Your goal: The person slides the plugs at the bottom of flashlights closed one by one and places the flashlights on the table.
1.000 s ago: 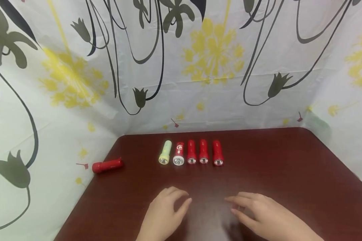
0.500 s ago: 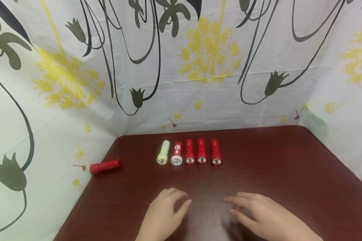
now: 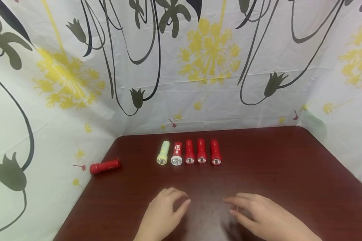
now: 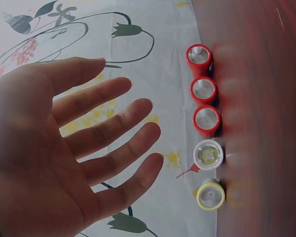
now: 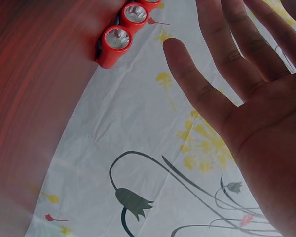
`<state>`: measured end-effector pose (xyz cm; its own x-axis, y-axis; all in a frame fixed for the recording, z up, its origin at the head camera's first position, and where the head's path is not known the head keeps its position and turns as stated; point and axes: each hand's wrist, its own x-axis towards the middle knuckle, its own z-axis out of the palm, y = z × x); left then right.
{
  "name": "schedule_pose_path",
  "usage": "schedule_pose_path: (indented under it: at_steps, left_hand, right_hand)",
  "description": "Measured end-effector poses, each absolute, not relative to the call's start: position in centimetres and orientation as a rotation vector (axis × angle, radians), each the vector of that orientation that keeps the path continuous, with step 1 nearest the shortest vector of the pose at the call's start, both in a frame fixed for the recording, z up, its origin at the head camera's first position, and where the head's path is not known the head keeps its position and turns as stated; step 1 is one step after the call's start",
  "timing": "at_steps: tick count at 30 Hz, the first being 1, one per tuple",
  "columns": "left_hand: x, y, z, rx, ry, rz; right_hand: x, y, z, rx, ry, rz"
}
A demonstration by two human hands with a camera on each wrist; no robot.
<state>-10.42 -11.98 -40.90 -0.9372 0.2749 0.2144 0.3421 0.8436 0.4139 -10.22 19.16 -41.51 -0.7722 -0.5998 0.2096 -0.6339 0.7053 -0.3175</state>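
Toward the back of the table a row of flashlights lies with the lenses facing me. From the left come a pale green flashlight with a yellow head point(image 3: 163, 152), a red flashlight with a white head point(image 3: 177, 153), and three red flashlights point(image 3: 201, 151). Another red flashlight point(image 3: 105, 166) lies sideways near the left edge. My left hand point(image 3: 164, 211) hovers at the front, fingers relaxed and spread, holding nothing. To its right, my right hand point(image 3: 260, 214) is likewise loose, with nothing in it. Both wrist views show bare palms, the left palm point(image 4: 44, 143) and the right palm point(image 5: 271, 123).
The dark reddish-brown table point(image 3: 274, 167) has rounded back corners. A white curtain point(image 3: 175, 73) printed with grey tulips and yellow flowers hangs behind it and along both sides.
The head view shifts slightly, so the flashlights sit a little farther left in the picture. Both hands keep nearly the same pose, and no flashlight has moved on the table.
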Motion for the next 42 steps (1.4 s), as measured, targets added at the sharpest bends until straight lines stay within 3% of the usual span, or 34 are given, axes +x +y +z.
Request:
schedule_pose_path:
  at_steps: [14, 22, 30, 42]
  left_hand:
    - [-11.5, -13.0, -40.8, -0.498, -2.891, -0.691]
    - [-18.5, -21.1, -38.4, -0.152, -3.027, -0.483]
    - [-26.4, -31.8, -38.1, -0.103, -3.132, -0.332]
    - [-30.3, -36.1, -42.0, -0.058, -3.235, -0.088]
  right_hand:
    - [-9.9, 19.2, -41.3, 0.979, -2.902, 0.639]
    - [-9.9, 19.4, -41.3, 0.975, -2.919, 0.641]
    - [-10.0, 19.2, -41.5, 1.02, -2.895, 0.628]
    - [-10.1, 19.4, -41.3, 0.999, -2.977, 0.695]
